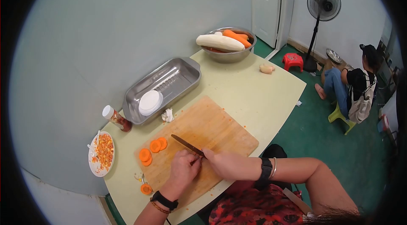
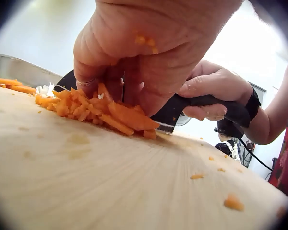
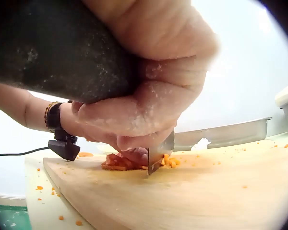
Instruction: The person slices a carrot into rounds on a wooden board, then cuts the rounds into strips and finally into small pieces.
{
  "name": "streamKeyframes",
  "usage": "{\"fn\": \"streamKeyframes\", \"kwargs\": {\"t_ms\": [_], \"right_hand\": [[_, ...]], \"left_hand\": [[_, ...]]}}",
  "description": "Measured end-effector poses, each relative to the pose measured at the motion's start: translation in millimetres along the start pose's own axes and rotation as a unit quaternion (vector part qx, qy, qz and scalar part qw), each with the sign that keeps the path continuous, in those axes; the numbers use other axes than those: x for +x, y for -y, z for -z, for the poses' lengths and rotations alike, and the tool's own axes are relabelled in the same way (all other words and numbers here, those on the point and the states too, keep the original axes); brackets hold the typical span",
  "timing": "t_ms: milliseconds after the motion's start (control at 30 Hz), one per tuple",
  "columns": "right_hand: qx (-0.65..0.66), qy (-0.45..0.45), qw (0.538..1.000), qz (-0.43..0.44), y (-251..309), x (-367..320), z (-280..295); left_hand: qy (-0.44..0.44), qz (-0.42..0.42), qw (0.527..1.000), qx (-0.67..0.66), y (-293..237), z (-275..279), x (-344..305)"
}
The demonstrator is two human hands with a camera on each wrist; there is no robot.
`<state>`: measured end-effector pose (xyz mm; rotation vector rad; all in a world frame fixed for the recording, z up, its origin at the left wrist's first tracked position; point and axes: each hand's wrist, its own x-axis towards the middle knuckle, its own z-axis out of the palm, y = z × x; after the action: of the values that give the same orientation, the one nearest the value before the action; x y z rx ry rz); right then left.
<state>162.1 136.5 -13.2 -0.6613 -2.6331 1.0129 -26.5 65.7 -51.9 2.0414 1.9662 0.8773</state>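
Observation:
My right hand [image 1: 224, 165] grips the dark handle of a kitchen knife [image 1: 186, 144], its blade down at the wooden cutting board [image 1: 207, 119]. Curled fingertips of my left hand [image 1: 183, 169] hold a heap of cut carrot pieces [image 2: 117, 117] against the board, right beside the blade. In the right wrist view the knife's edge [image 3: 155, 160] stands upright at the board, with small orange bits on its far side. Round carrot slices [image 1: 155, 145] lie at the board's left part. Most of the heap is hidden under my hands in the head view.
Behind the board is a metal tray [image 1: 182, 74] holding a white round lid [image 1: 150, 102]. A seasoning bottle [image 1: 116, 119] and a plate of diced food [image 1: 111, 168] stand left. A metal bowl [image 1: 229, 57] of vegetables sits at the far corner. Someone sits on a green stool [image 1: 339, 117].

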Motion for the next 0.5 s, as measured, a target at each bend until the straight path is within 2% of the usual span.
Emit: {"fn": "streamKeyframes", "kwargs": {"t_ms": [200,500], "right_hand": [[0.028,-0.046,0.998,0.019,-12,2,-5],[0.01,0.002,1.0,0.0,-10,-10,-3]], "left_hand": [[0.031,0.006,0.999,0.012,-2,6,2],[0.027,0.011,1.0,-0.009,-1,3,3]]}}
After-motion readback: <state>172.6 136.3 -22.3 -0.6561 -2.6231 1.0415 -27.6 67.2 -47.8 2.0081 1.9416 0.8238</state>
